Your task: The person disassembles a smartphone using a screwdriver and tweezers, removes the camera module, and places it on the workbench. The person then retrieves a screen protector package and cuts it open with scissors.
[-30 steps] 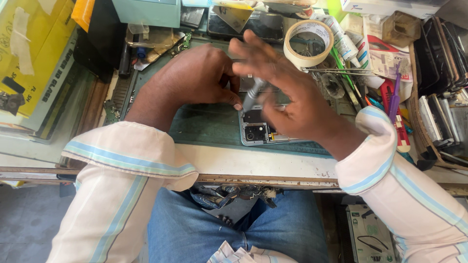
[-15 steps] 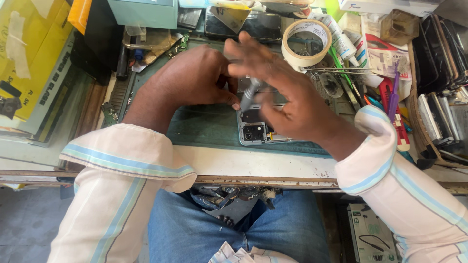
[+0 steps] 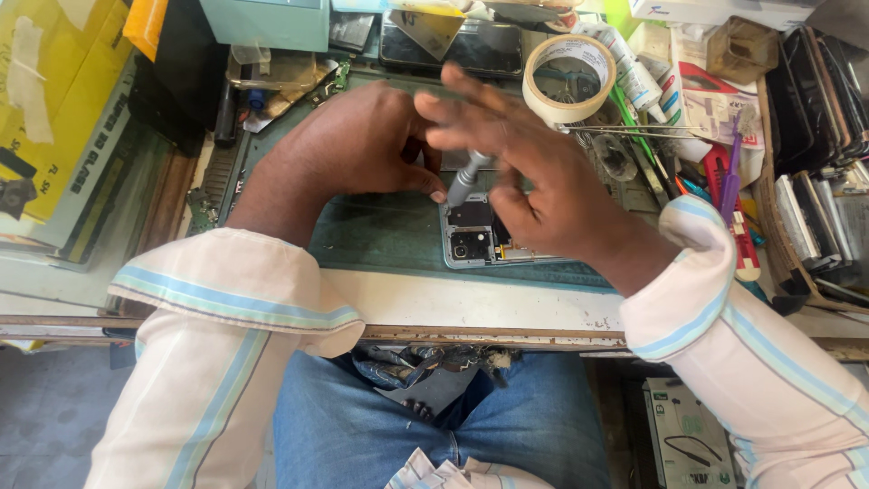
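An opened smartphone (image 3: 472, 237) lies back up on a green work mat (image 3: 380, 231), its camera module and inner parts showing. My right hand (image 3: 534, 181) grips a slim grey screwdriver (image 3: 465, 179) whose tip points down at the phone's upper part, my fingers spread and blurred. My left hand (image 3: 358, 143) rests on the mat just left of the phone, its fingertips pressing on the phone's top edge. Most of the phone is hidden under my right hand.
A roll of tan tape (image 3: 568, 80) stands behind my right hand. Tweezers (image 3: 625, 132), pens and small tools crowd the right side, with stacked phones (image 3: 819, 195) at far right. Yellow boxes (image 3: 54, 100) sit at left. The pale bench edge (image 3: 471, 303) runs in front.
My right hand's fingers have shifted on the screwdriver, which stays over the phone's upper part. My left hand has stayed put.
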